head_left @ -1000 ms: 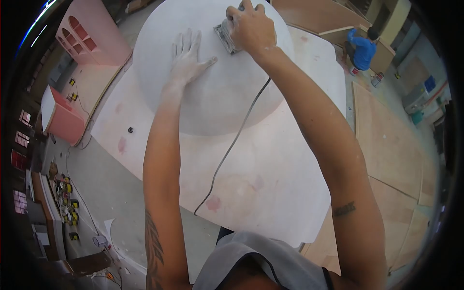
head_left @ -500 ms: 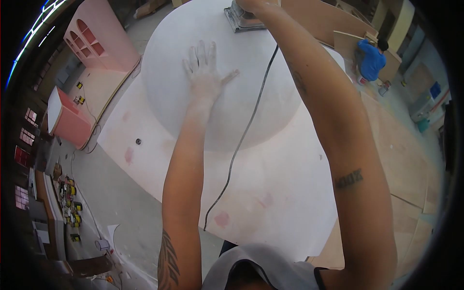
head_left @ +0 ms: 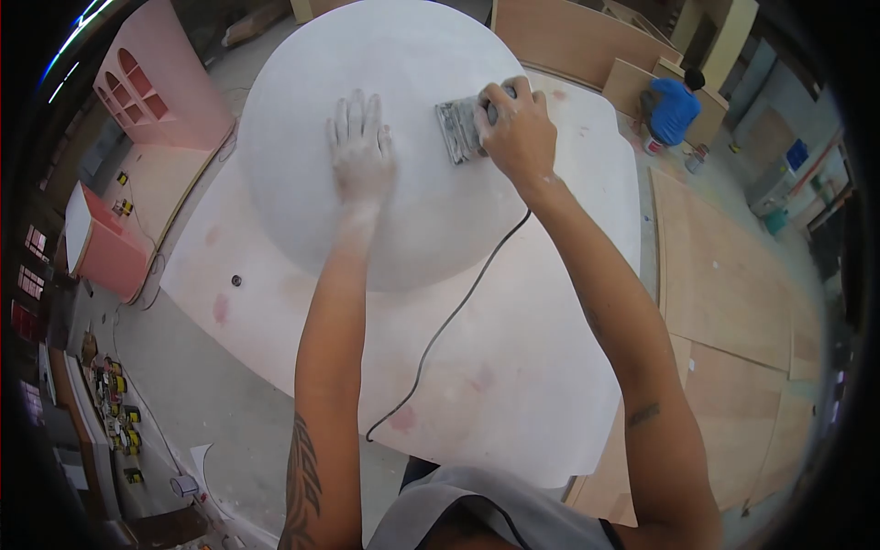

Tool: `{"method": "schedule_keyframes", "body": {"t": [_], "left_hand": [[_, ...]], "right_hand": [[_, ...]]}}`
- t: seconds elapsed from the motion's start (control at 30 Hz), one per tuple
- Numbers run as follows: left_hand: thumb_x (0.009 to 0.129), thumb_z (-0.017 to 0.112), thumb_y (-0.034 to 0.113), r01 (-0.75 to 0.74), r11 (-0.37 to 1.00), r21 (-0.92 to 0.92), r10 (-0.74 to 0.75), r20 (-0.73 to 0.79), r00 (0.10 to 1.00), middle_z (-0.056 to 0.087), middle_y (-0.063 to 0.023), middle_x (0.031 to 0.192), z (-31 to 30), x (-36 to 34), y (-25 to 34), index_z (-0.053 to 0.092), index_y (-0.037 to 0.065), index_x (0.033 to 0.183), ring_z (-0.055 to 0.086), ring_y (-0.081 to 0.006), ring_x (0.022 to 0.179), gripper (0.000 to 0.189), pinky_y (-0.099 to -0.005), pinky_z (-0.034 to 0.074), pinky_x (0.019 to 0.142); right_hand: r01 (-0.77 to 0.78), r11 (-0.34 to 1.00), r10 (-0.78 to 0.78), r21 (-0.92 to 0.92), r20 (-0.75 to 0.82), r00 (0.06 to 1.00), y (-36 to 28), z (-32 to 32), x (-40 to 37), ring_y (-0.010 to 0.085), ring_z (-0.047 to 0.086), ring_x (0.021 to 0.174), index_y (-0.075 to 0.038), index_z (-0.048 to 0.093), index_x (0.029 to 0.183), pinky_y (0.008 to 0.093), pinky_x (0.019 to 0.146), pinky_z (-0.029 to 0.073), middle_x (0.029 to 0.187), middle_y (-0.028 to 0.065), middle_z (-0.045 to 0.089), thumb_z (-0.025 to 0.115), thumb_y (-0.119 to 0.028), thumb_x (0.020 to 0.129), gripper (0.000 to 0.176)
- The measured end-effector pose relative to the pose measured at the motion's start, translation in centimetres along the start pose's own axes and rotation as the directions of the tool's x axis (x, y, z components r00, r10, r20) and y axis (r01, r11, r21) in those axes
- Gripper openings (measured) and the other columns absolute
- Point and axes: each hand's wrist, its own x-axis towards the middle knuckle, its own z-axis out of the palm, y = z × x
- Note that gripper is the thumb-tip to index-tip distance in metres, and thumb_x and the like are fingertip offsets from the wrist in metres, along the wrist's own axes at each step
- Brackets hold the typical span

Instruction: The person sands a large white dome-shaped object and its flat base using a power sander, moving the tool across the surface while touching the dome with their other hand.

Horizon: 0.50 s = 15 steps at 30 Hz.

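Note:
My left hand (head_left: pixel 360 151), coated in white dust, lies flat on a large round white disc (head_left: pixel 394 55) with its fingers stretched out. To its right, my right hand (head_left: pixel 521 136) is wrapped around the body of an electric sander (head_left: pixel 456 131). The sander's square pad rests on the disc near its right side. A dark power cord (head_left: pixel 438 335) runs from below my right wrist across the pale board (head_left: pixel 522 385) toward me. The disc sits on this larger board, which has pinkish patches. My palm hides part of the sander.
A person in blue (head_left: pixel 672 115) crouches at the back right by plywood panels. Plywood sheets (head_left: pixel 733 284) lie at the right. Pink furniture pieces (head_left: pixel 170 73) stand at the left. Several cans (head_left: pixel 128 426) sit at the lower left. A small dark round object (head_left: pixel 236 280) lies on the board.
The sander in my right hand has come back from the disc's far edge toward me. My left thumb, spread wide before, now lies closer to the fingers. The view has shifted slightly.

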Motion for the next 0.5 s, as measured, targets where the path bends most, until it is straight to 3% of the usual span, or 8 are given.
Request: {"method": "schedule_keyframes", "body": {"t": [0.1, 0.17, 0.27, 0.5], "left_hand": [[0.110, 0.054, 0.024, 0.040, 0.997, -0.073, -0.037, 0.039, 0.999, 0.047, -0.0054, 0.171, 0.1, 0.1, -0.1, 0.055, 0.021, 0.161, 0.037, -0.0310, 0.160, 0.051, -0.0510, 0.025, 0.134], [0.109, 0.056, 0.020, 0.050, 0.991, -0.127, -0.052, -0.017, 0.998, 0.051, -0.0025, 0.168, 0.1, -0.1, -0.2, 0.059, 0.020, 0.158, 0.041, -0.0279, 0.158, 0.049, -0.0475, 0.026, 0.134], [0.108, 0.056, 0.019, 0.058, 0.992, -0.116, -0.060, -0.017, 0.998, 0.053, -0.0025, 0.167, 0.1, -0.3, -0.1, 0.061, 0.020, 0.155, 0.042, -0.0273, 0.158, 0.047, -0.0470, 0.028, 0.134], [0.108, 0.056, 0.018, 0.047, 0.992, -0.120, -0.049, -0.013, 0.999, 0.054, -0.0031, 0.166, 0.2, -0.2, -0.4, 0.062, 0.019, 0.155, 0.042, -0.0275, 0.158, 0.047, -0.0474, 0.027, 0.134]], "right_hand": [[-0.001, 0.999, 0.002, 0.032, -0.028, 1.000, 1.1, -0.3, -4.5, 0.0360, 0.064, 0.103, -0.018, 0.075, 0.105, 0.0473, 0.070, 0.063, 0.119, 0.0075, 0.065, 0.080, -0.022, 0.091, 0.015], [-0.003, 0.997, 0.007, 0.072, -0.051, 0.999, 1.3, -0.1, -6.4, 0.0353, 0.064, 0.101, -0.018, 0.075, 0.103, 0.0481, 0.070, 0.062, 0.117, 0.0063, 0.065, 0.081, -0.019, 0.090, 0.015], [0.047, 0.996, -0.041, 0.071, -0.079, 0.996, 0.8, -0.1, -6.0, 0.0352, 0.064, 0.100, -0.018, 0.075, 0.102, 0.0476, 0.069, 0.062, 0.116, 0.0063, 0.065, 0.081, -0.017, 0.089, 0.015], [0.136, 0.991, -0.137, -0.017, -0.084, 0.987, -2.1, 0.9, 4.5, 0.0365, 0.066, 0.103, -0.020, 0.077, 0.103, 0.0458, 0.071, 0.063, 0.118, 0.0078, 0.067, 0.078, -0.023, 0.093, 0.011]]}}
